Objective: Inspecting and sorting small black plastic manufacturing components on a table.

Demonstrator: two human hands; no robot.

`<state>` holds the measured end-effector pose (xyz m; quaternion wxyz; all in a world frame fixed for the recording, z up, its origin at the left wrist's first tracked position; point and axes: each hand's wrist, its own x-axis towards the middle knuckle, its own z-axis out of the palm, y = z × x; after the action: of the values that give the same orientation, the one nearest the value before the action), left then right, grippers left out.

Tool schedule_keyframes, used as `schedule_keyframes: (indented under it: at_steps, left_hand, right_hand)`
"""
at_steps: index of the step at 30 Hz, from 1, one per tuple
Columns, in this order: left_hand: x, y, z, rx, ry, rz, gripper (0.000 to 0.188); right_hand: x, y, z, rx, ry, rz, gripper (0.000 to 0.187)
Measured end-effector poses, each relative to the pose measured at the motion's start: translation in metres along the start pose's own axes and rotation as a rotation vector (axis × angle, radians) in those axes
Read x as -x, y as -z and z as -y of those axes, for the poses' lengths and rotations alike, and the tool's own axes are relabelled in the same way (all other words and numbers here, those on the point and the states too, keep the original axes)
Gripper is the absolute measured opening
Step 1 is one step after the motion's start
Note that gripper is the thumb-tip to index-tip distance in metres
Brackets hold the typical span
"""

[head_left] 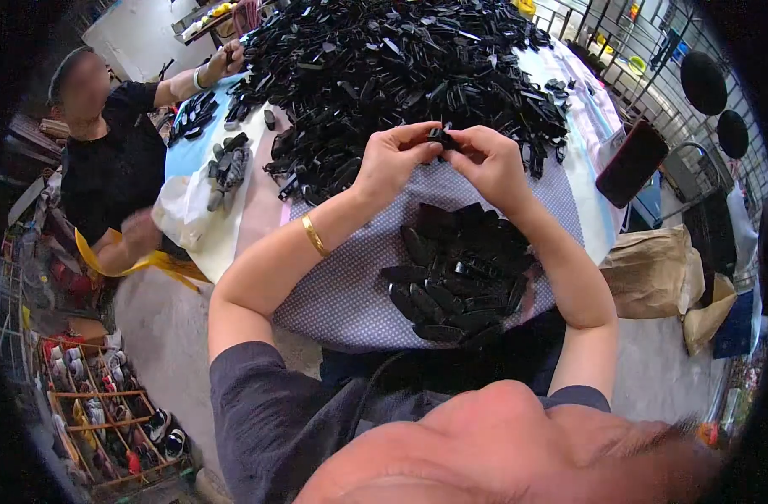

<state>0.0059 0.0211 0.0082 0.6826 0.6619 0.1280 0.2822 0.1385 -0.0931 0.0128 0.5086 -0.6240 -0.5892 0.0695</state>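
My left hand [388, 164] and my right hand [495, 168] meet above the near edge of a large heap of black plastic pieces [392, 67]. Between the fingertips of both is one small black plastic piece [437, 134], pinched from either side; its exact kind is too small and covered to tell. Closer to my body, between my forearms, lies a smaller pile of elongated, round-ended black pieces [451, 294]. Both piles rest on a table spread with a grey dotted cloth [342, 277].
A co-worker [115, 160] sits at the table's left, near a white plastic bag [182, 218] and dark grey pieces [228, 168]. At the right edge stands a phone [631, 164]. Beyond are a brown paper bag [652, 269] and, lower left, a shoe rack [86, 428].
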Motion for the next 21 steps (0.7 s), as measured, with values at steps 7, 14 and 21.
schedule_keyframes:
  at_steps: [7, 14, 21]
  left_hand:
    - [0.004, -0.008, -0.006, 0.069, -0.053, -0.001, 0.026]
    - [0.0, 0.002, -0.012, 0.238, 0.009, 0.082, 0.023]
    - [0.002, 0.001, -0.023, 0.274, -0.018, 0.131, 0.021]
  right_hand:
    - [0.003, -0.009, 0.001, 0.052, 0.047, -0.091, 0.03]
    - [-0.001, -0.003, 0.005, -0.121, -0.128, 0.073, 0.028]
    - [0.001, 0.003, 0.018, 0.054, 0.028, 0.077, 0.019]
